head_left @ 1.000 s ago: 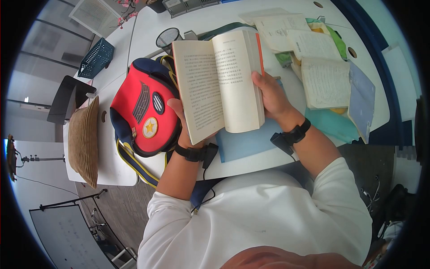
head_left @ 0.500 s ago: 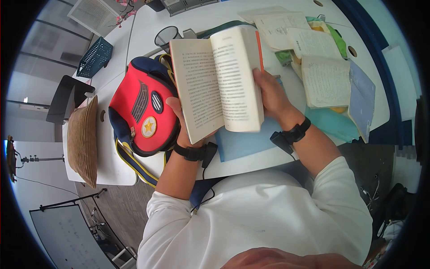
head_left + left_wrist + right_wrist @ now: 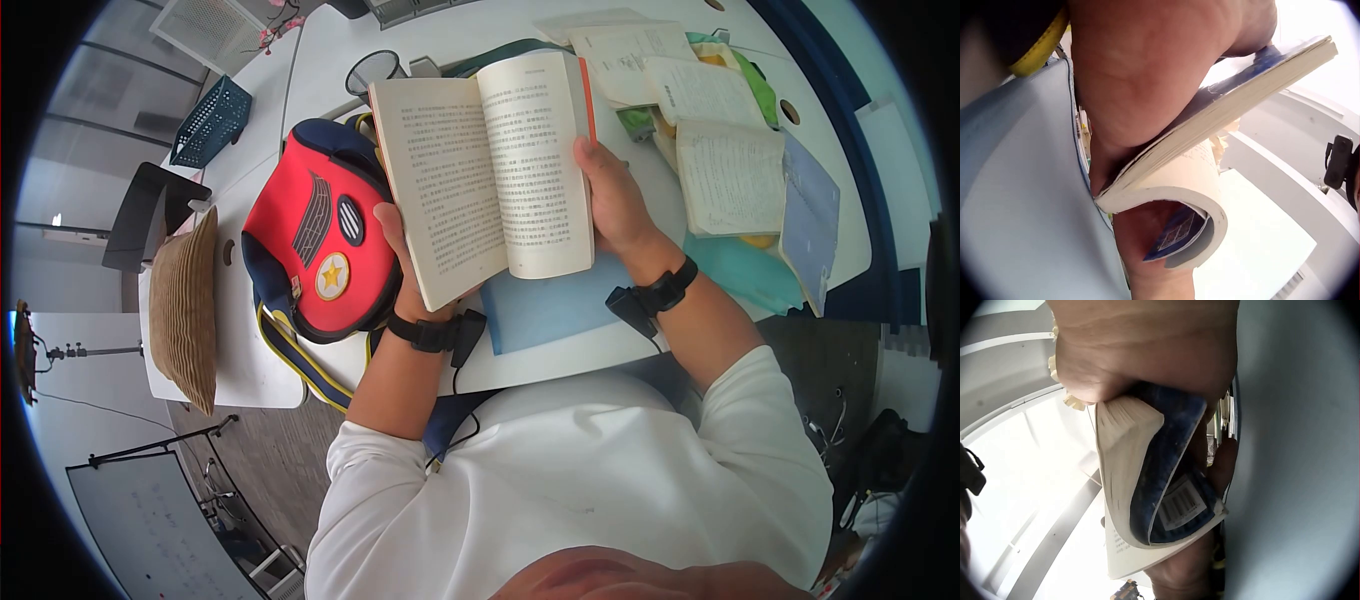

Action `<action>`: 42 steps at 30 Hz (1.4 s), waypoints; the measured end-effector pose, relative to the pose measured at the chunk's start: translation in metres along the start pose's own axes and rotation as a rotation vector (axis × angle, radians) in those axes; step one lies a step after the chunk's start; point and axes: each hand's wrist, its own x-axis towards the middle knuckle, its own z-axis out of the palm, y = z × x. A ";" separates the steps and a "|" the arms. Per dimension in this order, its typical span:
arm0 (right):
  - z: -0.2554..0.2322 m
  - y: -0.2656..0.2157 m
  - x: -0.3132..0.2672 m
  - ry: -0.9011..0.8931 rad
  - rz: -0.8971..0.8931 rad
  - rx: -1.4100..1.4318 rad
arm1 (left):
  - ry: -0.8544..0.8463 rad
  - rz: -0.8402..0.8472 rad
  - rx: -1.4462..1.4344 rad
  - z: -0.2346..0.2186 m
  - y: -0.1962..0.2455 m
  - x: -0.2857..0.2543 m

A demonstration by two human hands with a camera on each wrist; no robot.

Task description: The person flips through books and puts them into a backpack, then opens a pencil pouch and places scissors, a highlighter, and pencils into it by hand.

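In the head view both hands hold an open paperback book [image 3: 455,190] with printed pages above the table. My left hand [image 3: 404,265] grips its left half low down, thumb along the outer edge and fingers hidden beneath. The right hand [image 3: 618,195] grips the right half, thumb at the outer page edge beside an orange-red strip [image 3: 587,100]. From the right wrist, the dark blue cover [image 3: 1175,434] shows a white barcode label [image 3: 1182,503], and the right half bends into a curve. A blue folder [image 3: 550,308] lies on the table under the book.
A red and navy backpack [image 3: 330,235] lies left of the book. Behind stands a black mesh pen cup [image 3: 375,72]. Open notebooks [image 3: 730,180] and papers spread on the right. Further left are a brown cushion [image 3: 185,310] and a blue basket [image 3: 212,120].
The right half of the book has gone from a curved, blurred page to a flatter one with sharp, full text. Book and right hand have shifted slightly up in the head view.
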 end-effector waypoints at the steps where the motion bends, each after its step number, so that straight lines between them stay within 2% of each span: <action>1: 0.004 0.001 0.001 0.060 -0.055 -0.033 | 0.018 0.005 0.034 0.002 0.002 0.001; 3: 0.004 0.001 0.002 0.121 -0.113 -0.066 | -0.006 0.028 0.048 0.007 0.002 0.002; 5: 0.000 0.005 0.007 0.182 -0.249 -0.155 | -0.024 0.050 0.061 0.007 0.002 0.004; 8: -0.001 0.003 0.006 0.234 -0.280 -0.108 | -0.091 0.039 -0.061 -0.003 -0.001 0.005; 10: 0.001 0.001 0.004 0.232 -0.266 -0.090 | -0.254 0.038 -0.286 -0.010 -0.003 0.009; 11: 0.002 -0.001 0.005 0.227 -0.258 -0.074 | -0.258 0.040 -0.284 -0.007 -0.002 0.009; 13: 0.000 -0.001 0.006 0.222 -0.225 -0.054 | -0.084 0.064 0.036 0.003 0.001 0.005; 14: -0.001 -0.001 0.006 0.220 -0.186 -0.034 | -0.088 0.062 0.036 0.006 0.002 0.003; 16: -0.001 -0.003 0.006 0.228 -0.149 -0.045 | 0.013 0.072 0.162 0.007 0.003 -0.001; 21: -0.001 -0.004 0.005 0.186 -0.061 -0.011 | 0.058 0.058 0.178 -0.007 0.005 -0.003; 25: -0.002 -0.001 0.006 0.142 -0.090 0.026 | 0.029 0.069 0.151 0.004 0.005 -0.002; 29: -0.006 0.001 0.007 0.116 -0.046 0.088 | 0.075 0.086 0.167 -0.010 0.003 -0.002; 31: -0.007 0.001 0.007 0.092 -0.027 0.115 | -0.008 0.132 -0.004 -0.018 0.000 0.000; 34: -0.004 -0.002 0.006 0.051 -0.030 0.119 | 0.020 0.136 -0.092 -0.014 -0.001 0.001; 37: -0.003 -0.002 0.006 0.039 -0.015 0.117 | 0.021 0.101 -0.153 -0.029 -0.001 -0.002; 40: -0.009 0.002 0.007 0.011 -0.010 0.132 | 0.031 0.112 0.000 -0.027 0.000 0.001; 42: -0.009 0.002 0.006 0.016 -0.013 0.113 | 0.041 0.121 -0.016 -0.030 -0.002 0.002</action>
